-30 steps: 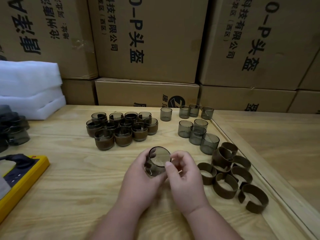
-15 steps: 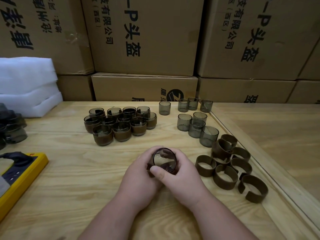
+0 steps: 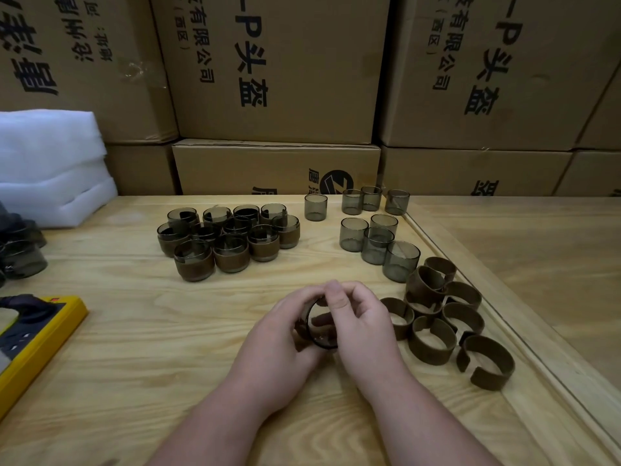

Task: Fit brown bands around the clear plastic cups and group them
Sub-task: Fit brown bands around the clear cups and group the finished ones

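A clear smoky cup lies on its side between my two hands, its mouth facing me, with a brown band partly visible around it. My left hand cups it from the left; my right hand grips it from the right, thumb over the rim. Several banded cups stand grouped at the middle back. Several bare cups stand at the right back. Loose brown bands lie heaped to the right of my hands.
Stacked cardboard boxes wall off the back of the wooden table. White foam sheets and dark cups sit at the far left, a yellow device at the left front. A raised wooden strip runs along the right.
The cup has dropped lower toward the table between my hands. Both hands have closed more tightly around it, the right thumb now over its rim.
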Motion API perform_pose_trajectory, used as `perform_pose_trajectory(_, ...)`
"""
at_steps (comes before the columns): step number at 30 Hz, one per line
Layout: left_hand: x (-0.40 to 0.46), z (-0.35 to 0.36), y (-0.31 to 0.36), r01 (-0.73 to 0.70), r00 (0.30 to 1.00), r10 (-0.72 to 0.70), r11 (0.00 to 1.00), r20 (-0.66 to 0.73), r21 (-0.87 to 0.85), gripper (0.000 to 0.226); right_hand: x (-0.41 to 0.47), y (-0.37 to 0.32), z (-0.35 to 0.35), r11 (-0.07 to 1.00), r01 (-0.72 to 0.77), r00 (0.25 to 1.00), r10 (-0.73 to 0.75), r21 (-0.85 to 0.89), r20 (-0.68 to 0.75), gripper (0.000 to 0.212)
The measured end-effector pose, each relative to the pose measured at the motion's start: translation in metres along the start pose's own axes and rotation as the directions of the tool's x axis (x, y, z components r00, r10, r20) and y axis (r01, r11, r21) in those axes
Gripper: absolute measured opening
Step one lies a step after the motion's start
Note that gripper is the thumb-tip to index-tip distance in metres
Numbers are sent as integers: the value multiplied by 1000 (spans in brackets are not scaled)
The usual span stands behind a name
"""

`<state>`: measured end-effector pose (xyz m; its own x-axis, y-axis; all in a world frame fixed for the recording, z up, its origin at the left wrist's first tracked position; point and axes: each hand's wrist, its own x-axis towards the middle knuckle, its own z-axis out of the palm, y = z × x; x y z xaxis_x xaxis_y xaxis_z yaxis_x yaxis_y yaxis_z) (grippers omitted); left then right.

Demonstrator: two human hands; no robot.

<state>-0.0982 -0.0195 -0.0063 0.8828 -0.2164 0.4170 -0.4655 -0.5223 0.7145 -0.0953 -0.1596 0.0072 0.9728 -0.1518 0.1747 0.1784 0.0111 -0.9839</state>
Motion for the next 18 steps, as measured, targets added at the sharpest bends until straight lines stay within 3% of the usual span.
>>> perform_pose_trajectory(5, 2, 0, 0, 63, 996, -73, 983, -51, -170, 69, 2, 0, 0, 1000, -9, 1000, 9, -1, -6, 34)
perform_pose_trajectory(9, 2, 0, 1, 137, 984, -163, 949, -69, -284, 76, 3, 0, 0, 999, -2, 999, 0, 42, 32, 33)
perform_pose_trajectory(14, 3, 0, -4, 170, 969, -218, 930, -116, -327, 74, 2, -2, 0, 995, -73, 993, 67, 61, 95, 20)
perform_pose_trajectory(18, 2, -1, -5, 167, 967, -217, 936, -133, -310, 68, 1, 1, 1, 998, -28, 989, 20, 49, 146, 22)
